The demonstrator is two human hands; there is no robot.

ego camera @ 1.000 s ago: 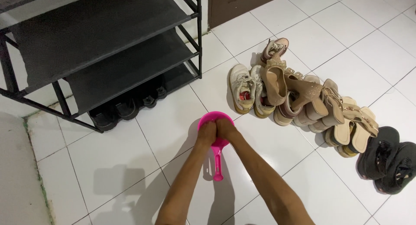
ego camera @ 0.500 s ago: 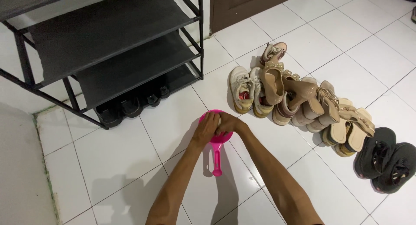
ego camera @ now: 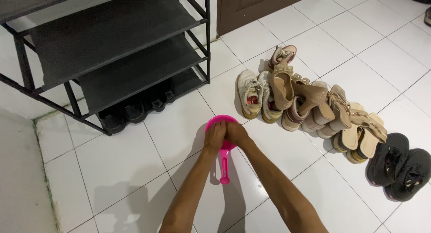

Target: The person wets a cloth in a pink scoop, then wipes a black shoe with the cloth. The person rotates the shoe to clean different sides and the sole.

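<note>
A bright pink dipper [ego camera: 223,145] with a pink handle sits on a glossy white tiled floor [ego camera: 134,165] with thin dark grout lines. A black shoe rack [ego camera: 116,58] stands far left. To the right: off-white sneakers [ego camera: 253,96], tan and beige heeled sandals [ego camera: 323,109], and black sandals [ego camera: 402,168]. A dark brown door [ego camera: 251,4] lies beyond.

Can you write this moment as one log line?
left hand and right hand: together over pink scoop | floor | shoes right
</note>
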